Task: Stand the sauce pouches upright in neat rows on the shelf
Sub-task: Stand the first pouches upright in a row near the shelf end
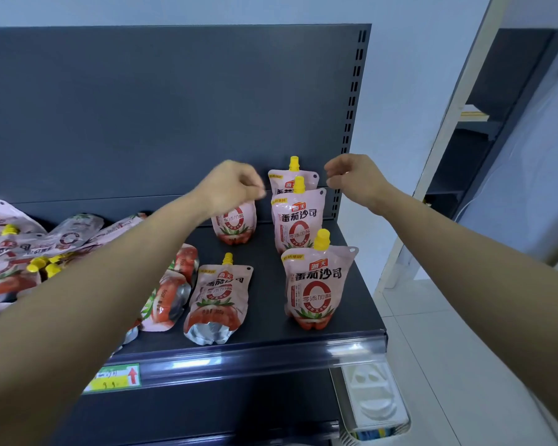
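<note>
Four sauce pouches stand upright at the right end of the shelf (264, 329). Three form a column running near to far: the near pouch (316, 284), the middle pouch (298, 226) and the far pouch (279, 180). The fourth pouch (234, 225) stands to their left, level with the middle one. The left hand (231, 188) reaches far in, fingers curled round the top of this fourth pouch and hiding its spout. The right hand (351, 178) hovers just right of the far pouches, fingers loosely curled and holding nothing. One fallen pouch (218, 297) lies back with its silver base towards the near edge. More lie in a heap (10, 252) at the left, partly hidden by the left arm, so I cannot tell their number.
</note>
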The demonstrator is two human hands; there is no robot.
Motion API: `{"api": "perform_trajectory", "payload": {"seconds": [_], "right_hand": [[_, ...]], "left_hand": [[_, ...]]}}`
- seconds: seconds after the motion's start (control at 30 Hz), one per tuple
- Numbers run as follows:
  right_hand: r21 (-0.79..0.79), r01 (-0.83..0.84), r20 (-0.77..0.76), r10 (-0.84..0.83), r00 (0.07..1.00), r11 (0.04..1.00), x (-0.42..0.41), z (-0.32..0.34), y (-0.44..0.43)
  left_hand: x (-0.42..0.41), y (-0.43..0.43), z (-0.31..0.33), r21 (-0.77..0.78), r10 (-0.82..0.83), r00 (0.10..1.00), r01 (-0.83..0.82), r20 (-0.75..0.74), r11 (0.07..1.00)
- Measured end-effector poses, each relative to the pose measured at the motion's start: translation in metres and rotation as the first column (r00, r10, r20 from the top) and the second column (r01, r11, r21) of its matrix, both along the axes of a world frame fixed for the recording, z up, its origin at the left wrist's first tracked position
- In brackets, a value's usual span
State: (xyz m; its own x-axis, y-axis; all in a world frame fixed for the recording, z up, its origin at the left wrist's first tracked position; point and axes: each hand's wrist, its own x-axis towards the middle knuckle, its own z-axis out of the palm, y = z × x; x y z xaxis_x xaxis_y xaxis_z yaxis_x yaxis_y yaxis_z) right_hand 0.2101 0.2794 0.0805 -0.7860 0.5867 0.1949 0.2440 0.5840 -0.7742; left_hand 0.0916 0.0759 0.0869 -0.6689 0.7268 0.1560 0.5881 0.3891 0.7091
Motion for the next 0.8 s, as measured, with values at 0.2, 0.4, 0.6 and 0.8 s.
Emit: {"api": "perform_trajectory", "payload": {"seconds": [0.2,0.4,0.6,0.8], "right_hand": [[0.046,-0.028,-0.009,0.028,1.0,0.999,-0.006,0.003,-0.009],[0.042,-0.101,0.063,0.098,0.993,0.994,-0.012,0.005,-0.013],[0.078,-0.162,0.232,0.14,0.963,0.984,-0.018,-0.002,-0.014],[0.062,-0.146,0.278,0.124,0.953,0.987,-0.02,-0.01,-0.011]], "left_hand": [[-0.063,-0.009,-0.023,-0.204,0.286,0.933,-0.33,-0.216,0.922],[-0.072,-0.005,-0.032,-0.168,0.266,0.959,-0.279,-0.095,0.946],[-0.071,-0.017,-0.028,-0.146,0.23,0.969,-0.241,-0.091,0.959],[-0.055,-0.037,-0.011,-0.036,0.145,0.989,-0.146,-0.033,0.989]]}}
